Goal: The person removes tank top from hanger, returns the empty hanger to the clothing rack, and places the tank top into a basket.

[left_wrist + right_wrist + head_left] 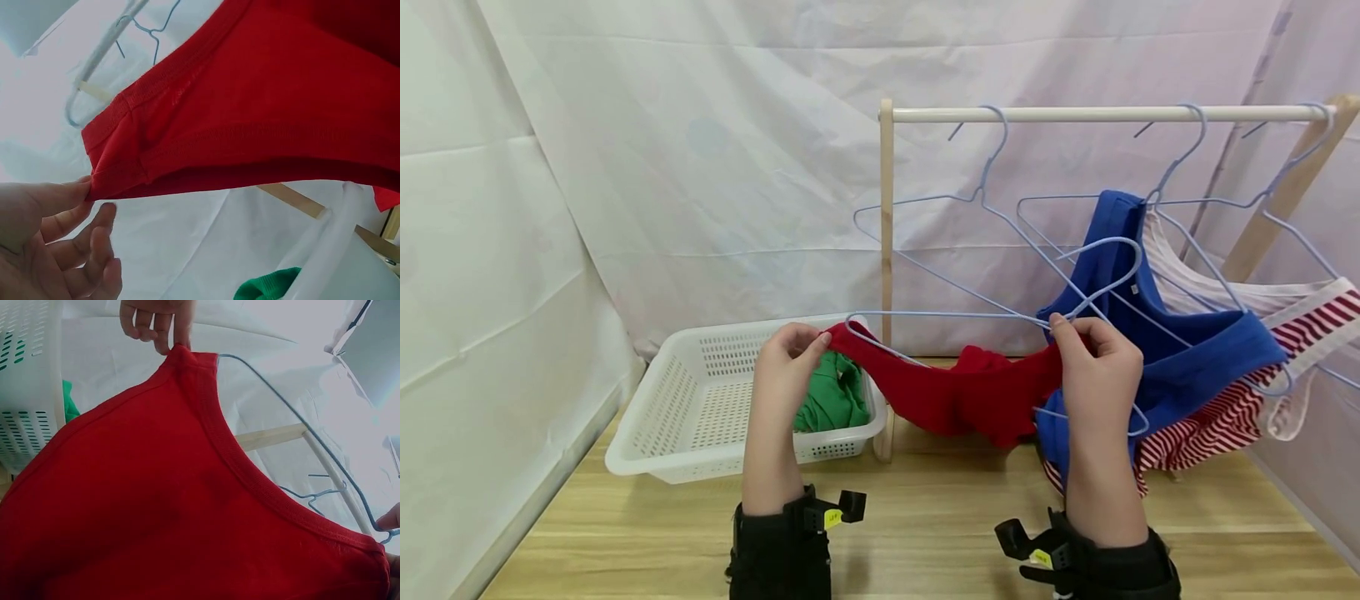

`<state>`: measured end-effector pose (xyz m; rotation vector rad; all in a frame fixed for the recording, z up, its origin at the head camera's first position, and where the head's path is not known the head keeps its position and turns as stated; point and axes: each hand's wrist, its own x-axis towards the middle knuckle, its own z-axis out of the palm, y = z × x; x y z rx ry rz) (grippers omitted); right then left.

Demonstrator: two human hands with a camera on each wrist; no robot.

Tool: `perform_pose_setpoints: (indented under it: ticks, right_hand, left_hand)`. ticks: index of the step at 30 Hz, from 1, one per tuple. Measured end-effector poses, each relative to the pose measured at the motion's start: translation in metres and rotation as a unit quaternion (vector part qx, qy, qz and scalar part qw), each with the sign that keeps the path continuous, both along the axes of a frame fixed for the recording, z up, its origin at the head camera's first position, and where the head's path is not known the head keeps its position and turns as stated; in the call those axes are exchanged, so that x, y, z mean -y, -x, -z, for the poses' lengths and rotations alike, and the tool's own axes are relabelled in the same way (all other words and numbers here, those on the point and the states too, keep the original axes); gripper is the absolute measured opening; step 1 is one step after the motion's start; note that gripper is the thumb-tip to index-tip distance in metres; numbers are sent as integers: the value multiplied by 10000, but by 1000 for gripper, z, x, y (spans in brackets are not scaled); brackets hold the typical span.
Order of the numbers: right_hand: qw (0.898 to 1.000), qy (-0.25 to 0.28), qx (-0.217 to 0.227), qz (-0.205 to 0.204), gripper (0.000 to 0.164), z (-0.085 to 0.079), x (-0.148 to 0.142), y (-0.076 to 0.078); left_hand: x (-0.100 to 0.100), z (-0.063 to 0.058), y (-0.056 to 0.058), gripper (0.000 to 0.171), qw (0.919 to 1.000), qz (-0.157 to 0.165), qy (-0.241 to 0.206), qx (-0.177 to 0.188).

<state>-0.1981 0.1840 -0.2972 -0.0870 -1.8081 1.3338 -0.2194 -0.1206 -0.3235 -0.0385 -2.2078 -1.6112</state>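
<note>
A red sleeveless top (925,387) is stretched between both hands. My left hand (781,379) pinches one shoulder strap of it between thumb and index finger, the other fingers loosely bent in the left wrist view. With thumb and fingers, my right hand (1101,379) pinches a light-blue wire hanger (947,314) at the base of its hook, together with the other shoulder of the top. One end of this hanger reaches the strap near my left hand. In the right wrist view, the hanger wire (281,397) runs above the neckline, and only fingertips of my right hand (392,519) show.
Behind stands a rack with a white rail (1075,115) and wooden posts. A bare hanger (917,200), a blue top (1202,333) and a red-striped top (1210,437) hang there. Left on the wooden table (625,542), a white basket (692,462) contains green cloth (831,400).
</note>
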Motion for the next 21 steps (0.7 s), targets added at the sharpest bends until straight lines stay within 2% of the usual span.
perform_pose_setpoints:
  ticks: [3,5,10,15,21]
  right_hand:
    - [9998,96,-90,-179,32,0,0,-1]
    - [9992,59,-137,-358,30,0,0,-1]
    - [9976,-325,-46,-606,24,2,1,-2]
    - [9955,-708,260,-571,24,3,5,-3]
    - [9902,-1063,697,-581,32,4,13,-2]
  left_hand:
    - [1,1,1,18,9999,-56,118,25]
    - [2,2,2,18,9999,16,161,27]
    - [0,3,3,17,9991,416,99,-39]
    - [-8,2,2,15,9956,864,100,-347]
    - [-20,-1,-3,17,9911,1033,612,-571]
